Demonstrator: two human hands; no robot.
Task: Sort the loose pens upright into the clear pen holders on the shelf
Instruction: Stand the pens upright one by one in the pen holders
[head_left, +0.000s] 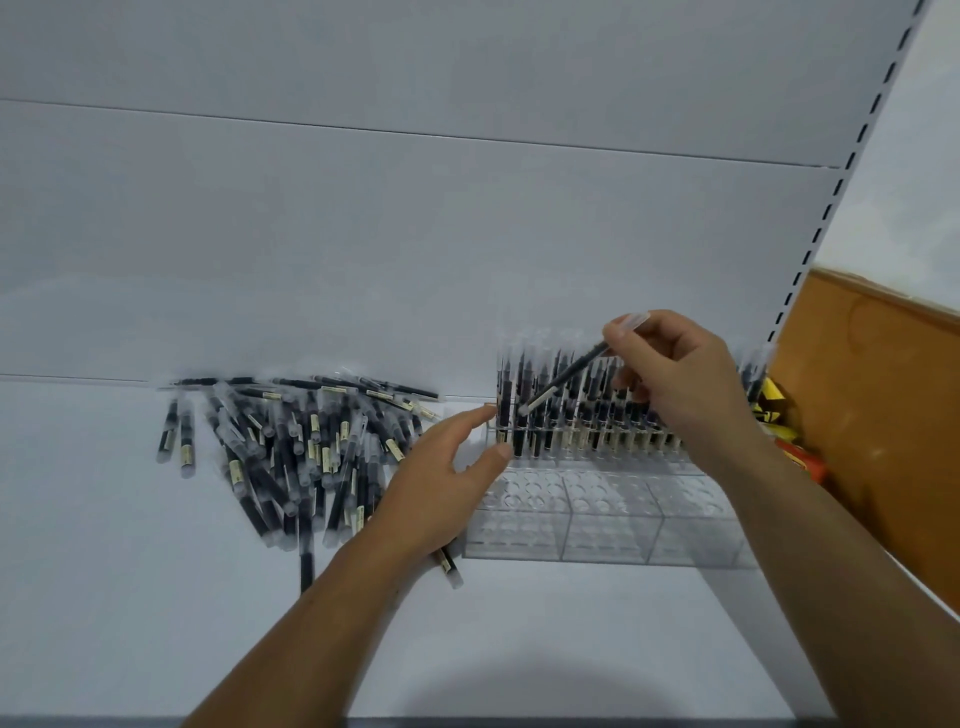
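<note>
A heap of loose black pens with clear caps lies on the white shelf, left of centre. Clear pen holders with rows of round holes stand to the right; their back rows hold several upright pens, the front rows show bare holes. My right hand pinches one black pen, tilted with its lower end at the back row's left part. My left hand rests open against the holder's left end, fingers spread, holding nothing. A pen lies under my left wrist.
The white back panel rises behind the shelf, with a slotted upright at the right. A brown cardboard box and colourful packets stand right of the holders. The shelf's front edge runs along the bottom.
</note>
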